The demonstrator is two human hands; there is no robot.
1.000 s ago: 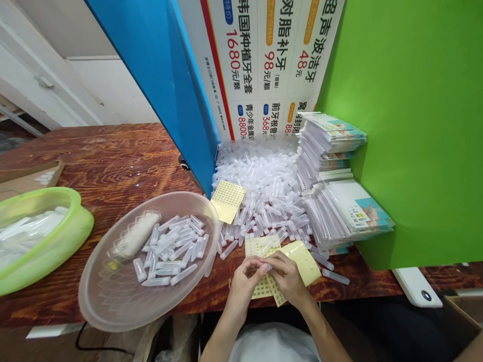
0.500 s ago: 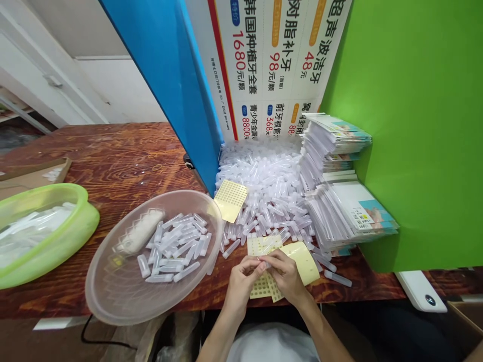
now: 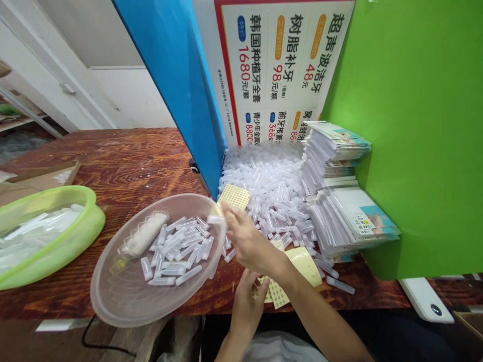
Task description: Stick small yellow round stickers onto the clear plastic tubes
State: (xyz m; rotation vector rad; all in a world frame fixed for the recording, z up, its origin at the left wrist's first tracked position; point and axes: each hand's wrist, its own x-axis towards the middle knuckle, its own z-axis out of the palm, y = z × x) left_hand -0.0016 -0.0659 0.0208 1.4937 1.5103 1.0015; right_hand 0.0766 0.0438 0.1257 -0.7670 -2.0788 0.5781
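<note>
Translucent white plastic tube [image 3: 216, 219] over the right rim of a pale pink oval basin [image 3: 124, 296], at the fingertips of the right hand [image 3: 247, 240]: fingers curled, grip or release cannot tell. Left hand [image 3: 246, 300] nearer, half open, nothing visibly gripped, at yellow dotted paper sheets [image 3: 279, 295].

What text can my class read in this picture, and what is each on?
White poster:
"超声波洁牙 48元"
"树脂补牙 98元/颗"
"韩国种植牙全套 1680元/颗"
"前牙根管… 368元", cut off
"青少年金属… 8800元", cut off
"88", its heading partly covered
"特价", on blue tags
Cards: perhaps "1000"; the rest too small.
Too small or blurred: orange tags, poster's fine print, white device's logo.
</note>
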